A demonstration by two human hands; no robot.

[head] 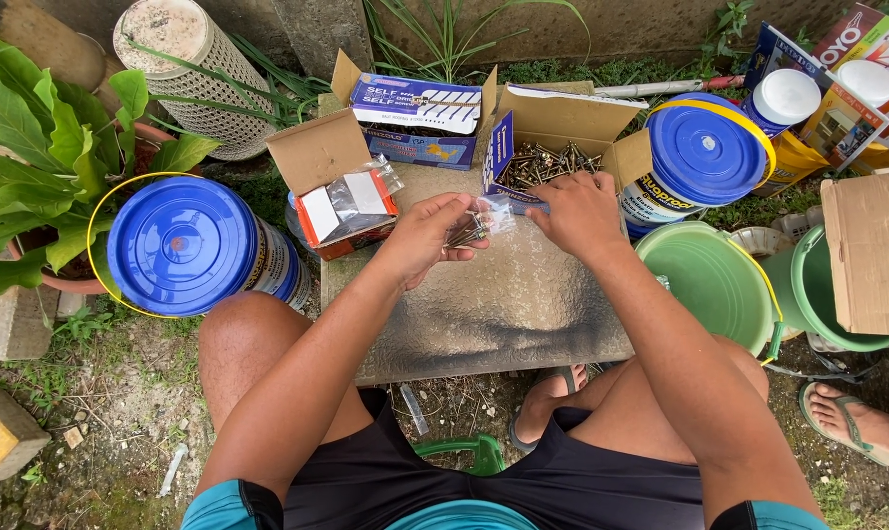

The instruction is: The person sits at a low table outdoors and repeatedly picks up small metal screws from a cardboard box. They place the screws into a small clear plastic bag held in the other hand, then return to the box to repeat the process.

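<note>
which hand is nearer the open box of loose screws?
Right. The right hand sits just in front of the open box of screws, almost touching its front edge. The left hand is further off, down-left, holding a bunch of screws.

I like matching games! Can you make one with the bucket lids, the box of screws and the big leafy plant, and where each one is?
Things:
1. bucket with blue lid
2. open box of screws
3. green bucket lid
4. leafy plant

Places:
a. far left edge
b. by the left knee
c. beside the right forearm
d. just beyond the right hand

Pairs: 1-b, 2-d, 3-c, 4-a
</note>
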